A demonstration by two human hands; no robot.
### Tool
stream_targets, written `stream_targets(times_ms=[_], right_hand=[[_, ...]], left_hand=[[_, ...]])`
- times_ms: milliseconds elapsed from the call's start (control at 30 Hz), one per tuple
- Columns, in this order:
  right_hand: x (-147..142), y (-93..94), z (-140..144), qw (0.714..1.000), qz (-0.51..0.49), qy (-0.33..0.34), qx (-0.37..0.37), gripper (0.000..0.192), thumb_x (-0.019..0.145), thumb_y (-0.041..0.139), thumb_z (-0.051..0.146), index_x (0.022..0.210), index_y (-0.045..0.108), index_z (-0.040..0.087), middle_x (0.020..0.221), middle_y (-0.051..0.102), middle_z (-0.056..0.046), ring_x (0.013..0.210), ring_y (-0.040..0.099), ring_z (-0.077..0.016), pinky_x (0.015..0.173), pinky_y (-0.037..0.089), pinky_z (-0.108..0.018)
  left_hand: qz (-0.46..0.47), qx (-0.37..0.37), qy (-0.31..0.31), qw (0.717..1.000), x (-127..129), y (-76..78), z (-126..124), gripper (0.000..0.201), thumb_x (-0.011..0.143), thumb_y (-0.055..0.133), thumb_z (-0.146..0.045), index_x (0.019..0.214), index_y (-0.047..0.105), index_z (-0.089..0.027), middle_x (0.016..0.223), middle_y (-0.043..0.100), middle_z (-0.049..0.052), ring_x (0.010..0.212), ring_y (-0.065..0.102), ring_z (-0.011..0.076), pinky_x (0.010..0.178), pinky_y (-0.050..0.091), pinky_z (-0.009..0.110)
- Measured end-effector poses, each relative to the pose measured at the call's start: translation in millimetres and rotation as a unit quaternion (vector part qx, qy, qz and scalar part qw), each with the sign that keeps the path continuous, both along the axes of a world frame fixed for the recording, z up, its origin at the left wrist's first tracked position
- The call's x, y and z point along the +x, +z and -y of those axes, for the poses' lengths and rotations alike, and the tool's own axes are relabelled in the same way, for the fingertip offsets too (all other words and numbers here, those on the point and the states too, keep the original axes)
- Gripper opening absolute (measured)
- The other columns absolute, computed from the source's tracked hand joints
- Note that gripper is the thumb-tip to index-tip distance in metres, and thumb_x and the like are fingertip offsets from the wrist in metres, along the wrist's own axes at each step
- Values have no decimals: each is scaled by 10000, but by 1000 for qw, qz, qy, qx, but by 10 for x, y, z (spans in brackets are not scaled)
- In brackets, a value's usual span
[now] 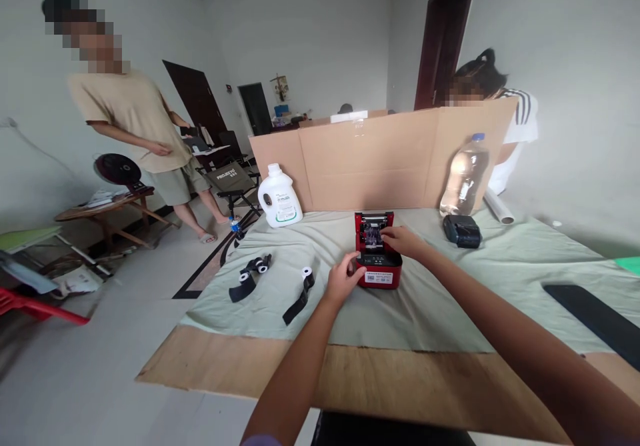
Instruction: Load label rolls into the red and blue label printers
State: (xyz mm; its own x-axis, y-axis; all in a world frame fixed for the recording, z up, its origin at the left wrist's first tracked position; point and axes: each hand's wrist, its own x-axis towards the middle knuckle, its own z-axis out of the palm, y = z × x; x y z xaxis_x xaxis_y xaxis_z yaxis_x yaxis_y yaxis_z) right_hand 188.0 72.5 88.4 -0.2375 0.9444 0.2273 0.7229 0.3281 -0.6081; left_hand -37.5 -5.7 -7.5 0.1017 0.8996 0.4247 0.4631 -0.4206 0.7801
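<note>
A red and black label printer [379, 273] sits on the cloth in front of me, its lid raised at the back. Inside the lid shows a dark, shiny roll [373, 235] that looks like ink ribbon. My left hand [344, 277] grips the printer's left side, thumb at the front and fingers along the edge. My right hand [401, 241] reaches into the raised lid, its fingers closed at the roll's right end; what is between the fingertips is hidden. To the left lie black ribbon rolls on white cores, one [301, 294] partly unwound.
Behind the printer stands a cardboard screen [365, 159], with a white detergent jug [281, 196] and a large clear bottle [465, 176] before it. A small black device [462, 231] and a dark flat slab [595, 319] lie right. Two people are beyond the table.
</note>
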Motion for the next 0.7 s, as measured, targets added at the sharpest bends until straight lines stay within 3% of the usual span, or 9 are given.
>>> stream_targets(times_ms=[133,300,467,533,633,700], right_hand=[[-105,-84,15,999,-22,-20,-19,199,844,543,287,791,711,195,830,758,-73,840,679,-233,830,511,-353],[28,-175,94,988,-130,35,-73,254,901,463,366,835,633,191,833,774,-75,714,652,-178,688,524,-296],[-74,-11,-105,992,77,86,-42,178,750,577,129,822,715,216,962,782,-56,940,692,-214,872,506,-318],[-223,34,-205,984,137,90,-73,168,661,633,73,705,717,212,849,776,-65,930,707,-246,873,510,-335],[-461,31,-307,982,147,70,-93,142,574,691,45,575,678,187,609,699,-83,798,713,-288,782,531,-388],[-558,27,-329,990,116,50,-66,105,578,719,81,576,678,177,588,682,-98,773,705,-298,756,534,-423]], left_hand=[[2,-3,-10,1000,-12,9,12,432,893,605,-400,1298,609,-251,697,476,-63,655,487,118,668,395,237],[-2,-3,-17,1000,-15,13,10,437,893,615,-386,1308,605,-250,725,505,-56,666,490,116,676,405,236],[-12,2,-11,1000,-17,32,23,449,903,606,-405,1330,595,-265,742,548,-44,685,512,129,704,426,243],[-14,2,-12,1000,-22,36,31,468,906,605,-425,1347,589,-270,748,560,-39,686,522,135,703,434,247],[-17,2,-12,1000,-29,49,47,484,905,608,-439,1359,589,-272,755,575,-31,685,534,143,696,444,253],[-20,0,-12,1000,-31,69,59,487,905,611,-444,1362,590,-274,761,587,-25,686,542,147,695,450,256]])
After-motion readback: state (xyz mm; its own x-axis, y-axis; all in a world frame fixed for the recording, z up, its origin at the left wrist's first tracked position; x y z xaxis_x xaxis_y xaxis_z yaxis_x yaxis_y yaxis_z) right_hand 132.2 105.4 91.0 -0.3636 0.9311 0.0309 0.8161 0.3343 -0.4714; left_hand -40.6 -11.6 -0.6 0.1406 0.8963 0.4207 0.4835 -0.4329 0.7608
